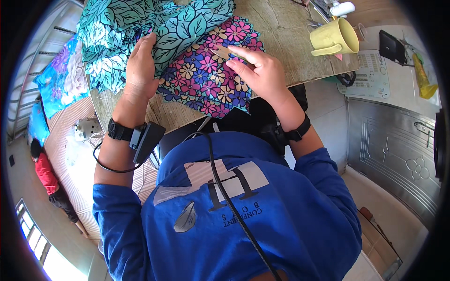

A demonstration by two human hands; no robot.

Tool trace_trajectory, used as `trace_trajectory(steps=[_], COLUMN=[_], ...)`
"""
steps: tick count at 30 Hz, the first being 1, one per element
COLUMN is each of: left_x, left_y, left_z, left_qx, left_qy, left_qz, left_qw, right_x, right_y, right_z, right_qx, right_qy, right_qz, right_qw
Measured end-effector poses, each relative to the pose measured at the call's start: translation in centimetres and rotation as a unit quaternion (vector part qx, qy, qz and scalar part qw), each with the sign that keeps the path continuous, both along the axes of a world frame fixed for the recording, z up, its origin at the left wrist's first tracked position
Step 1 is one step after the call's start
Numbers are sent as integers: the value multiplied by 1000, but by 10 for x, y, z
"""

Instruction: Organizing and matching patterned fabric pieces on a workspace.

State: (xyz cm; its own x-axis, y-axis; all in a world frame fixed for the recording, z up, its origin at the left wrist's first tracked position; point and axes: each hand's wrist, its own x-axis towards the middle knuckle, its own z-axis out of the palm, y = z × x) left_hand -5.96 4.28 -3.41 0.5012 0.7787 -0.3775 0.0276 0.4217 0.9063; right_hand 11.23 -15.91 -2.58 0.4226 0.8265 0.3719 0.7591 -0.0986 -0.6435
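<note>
A teal cloth with dark-outlined leaves [187,25] lies bunched on the wooden table [286,28], partly over a cloth with pink, blue and cream flowers [206,77]. My left hand [142,65] lies along the leaf cloth, its fingers stretched out and close together. Over the flowered cloth, my right hand [262,72] holds small pointed thread snips [221,51] between thumb and fingers. Their two tips stand slightly apart and point left. The fingers of the right hand hide the rest of the snips.
A yellow mug [333,37] lies on its side near the table's right edge, with a white bottle [342,8] behind it. Patterned blue cloth [58,77] hangs at the left. A person in a red top [48,173] is farther off at the left. A metal door [391,154] stands at the right.
</note>
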Motion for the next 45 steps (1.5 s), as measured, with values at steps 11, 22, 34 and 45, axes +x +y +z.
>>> trace_trajectory(steps=[11, 22, 34, 45], left_x=[1, 0, 0, 2], left_y=[-4, -1, -3, -8], left_z=[7, 10, 6, 11], left_qx=[-94, -109, -101, -89], left_qy=[-91, -159, -165, -154], left_qz=[117, 198, 169, 162], left_qw=[984, 961, 966, 971], right_x=[2, -2, -2, -2], right_y=[11, 35, 45, 46], right_z=[0, 1, 3, 0], right_qx=[-23, -36, -41, -19], right_qy=[-4, -58, -97, -111], right_qz=[-13, 8, 23, 16], right_qw=[1000, 998, 994, 993])
